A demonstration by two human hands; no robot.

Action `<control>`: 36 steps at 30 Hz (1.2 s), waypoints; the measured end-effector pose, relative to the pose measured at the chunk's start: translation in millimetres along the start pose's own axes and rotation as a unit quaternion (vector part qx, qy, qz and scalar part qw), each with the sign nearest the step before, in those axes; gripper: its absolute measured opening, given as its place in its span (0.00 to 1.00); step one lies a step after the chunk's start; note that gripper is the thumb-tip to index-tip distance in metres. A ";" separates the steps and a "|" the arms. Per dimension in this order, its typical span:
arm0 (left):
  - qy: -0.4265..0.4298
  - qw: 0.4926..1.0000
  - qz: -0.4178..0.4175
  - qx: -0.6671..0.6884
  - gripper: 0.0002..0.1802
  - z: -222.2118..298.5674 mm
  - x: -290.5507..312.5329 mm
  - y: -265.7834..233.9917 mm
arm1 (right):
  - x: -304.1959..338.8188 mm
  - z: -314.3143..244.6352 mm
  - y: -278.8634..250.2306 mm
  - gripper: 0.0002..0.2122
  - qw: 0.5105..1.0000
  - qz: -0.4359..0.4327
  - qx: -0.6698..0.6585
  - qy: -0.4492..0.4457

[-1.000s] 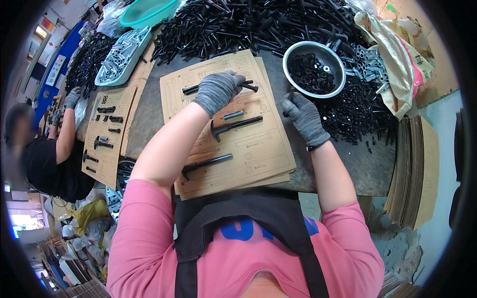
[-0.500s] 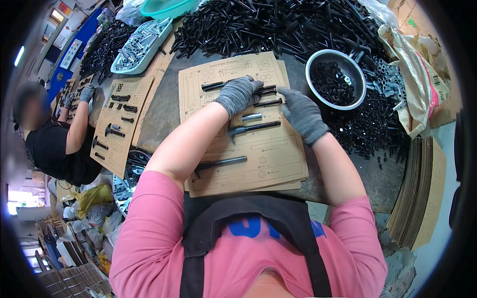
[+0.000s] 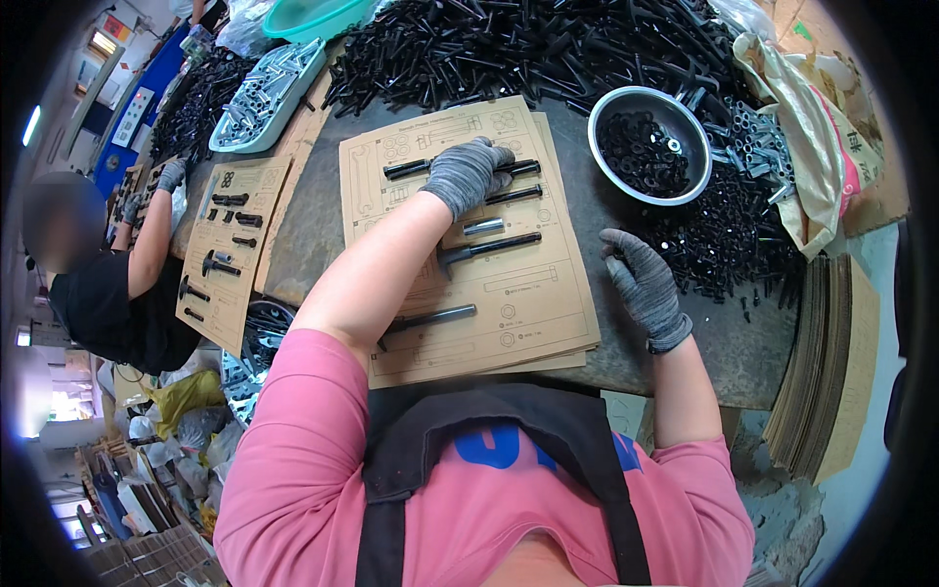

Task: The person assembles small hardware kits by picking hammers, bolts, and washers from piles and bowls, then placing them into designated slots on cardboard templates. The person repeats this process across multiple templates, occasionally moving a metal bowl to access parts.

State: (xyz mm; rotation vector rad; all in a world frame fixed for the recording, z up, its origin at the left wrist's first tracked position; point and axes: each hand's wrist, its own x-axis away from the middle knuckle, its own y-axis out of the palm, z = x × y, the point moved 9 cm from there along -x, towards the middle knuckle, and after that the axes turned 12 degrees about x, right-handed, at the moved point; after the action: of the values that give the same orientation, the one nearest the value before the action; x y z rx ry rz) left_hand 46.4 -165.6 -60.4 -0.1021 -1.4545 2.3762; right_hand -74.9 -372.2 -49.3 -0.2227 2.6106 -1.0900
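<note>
My left hand (image 3: 468,176), in a grey glove, lies across the upper part of a brown printed cardboard sheet (image 3: 548,308). Its fingers are bent together over black bolts (image 3: 406,169), whose ends show on both sides; what the fingertips hold is hidden. Below it are another black bolt (image 3: 514,195), a short silver sleeve (image 3: 483,226), a black hooked rod (image 3: 494,247) and a second hooked rod (image 3: 435,317), partly behind my left forearm. My right hand (image 3: 644,289), also gloved, is right of the sheet over the dark table, fingers loosely bent and apart, with nothing visible in them.
A metal bowl (image 3: 675,202) with black rings stands right of the sheet, beside heaped small black parts (image 3: 729,240) and silver sleeves (image 3: 758,157). Black bolts (image 3: 469,54) pile up behind. A teal tray (image 3: 293,108) holds silver parts. Left, a co-worker (image 3: 117,293) works near another laid-out sheet (image 3: 235,279).
My right hand has drawn away from the bolts toward me and to the right, off the sheet. My left hand stays over the bolts, its fingers more bent. The view has shifted slightly.
</note>
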 end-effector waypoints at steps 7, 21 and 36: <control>0.050 0.998 0.031 0.015 0.18 1.7 -0.6 1.0 | 1.6 3.3 5.2 0.15 0.999 0.014 -0.031 0.021; 0.034 0.997 0.036 0.061 0.18 2.4 2.6 -2.8 | 89.3 91.4 -118.8 0.10 0.947 0.244 0.109 0.177; 0.069 0.975 0.133 0.161 0.17 -24.1 10.7 -21.8 | 162.3 217.5 -197.8 0.13 0.869 0.179 0.269 0.374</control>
State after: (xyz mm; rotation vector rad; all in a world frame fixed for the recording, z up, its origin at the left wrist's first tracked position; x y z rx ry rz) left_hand 47.8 -132.6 -51.3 -0.3943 -1.0295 2.7239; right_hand -149.9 -697.2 -88.0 0.9465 2.5857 -1.9633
